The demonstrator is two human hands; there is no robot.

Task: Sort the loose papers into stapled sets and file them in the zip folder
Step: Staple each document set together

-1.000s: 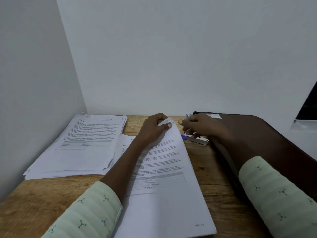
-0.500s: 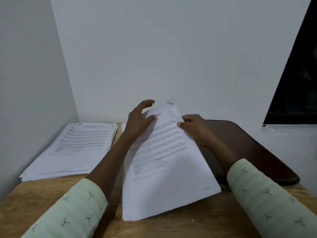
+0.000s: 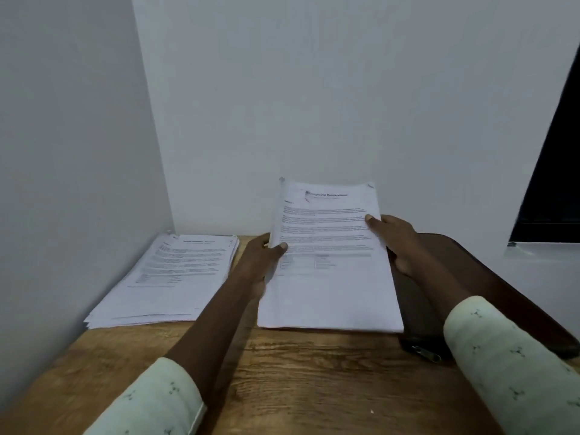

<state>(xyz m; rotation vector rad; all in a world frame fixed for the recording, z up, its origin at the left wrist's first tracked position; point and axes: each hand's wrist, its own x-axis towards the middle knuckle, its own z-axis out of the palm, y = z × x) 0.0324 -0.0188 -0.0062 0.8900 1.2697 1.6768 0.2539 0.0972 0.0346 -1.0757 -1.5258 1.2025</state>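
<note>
A set of printed white papers (image 3: 329,277) is held tilted up above the wooden desk, its lower edge near the desk top. My left hand (image 3: 262,262) grips its left edge, thumb on the front. My right hand (image 3: 397,243) grips its right edge, thumb on the front. A dark brown zip folder (image 3: 489,296) lies flat at the right, partly under the papers and my right arm, its metal zipper pull (image 3: 425,353) at the near corner. A second stack of printed papers (image 3: 175,277) lies flat at the left by the wall.
The wooden desk (image 3: 298,381) sits in a corner, with white walls close at the left and behind. A dark window opening (image 3: 552,183) and a white ledge are at the far right. Bare wood shows in front of the papers.
The papers lay flat on the desk under both hands; they have been lifted, turned square and raised upright. The stapler seen by my right hand earlier is now out of sight.
</note>
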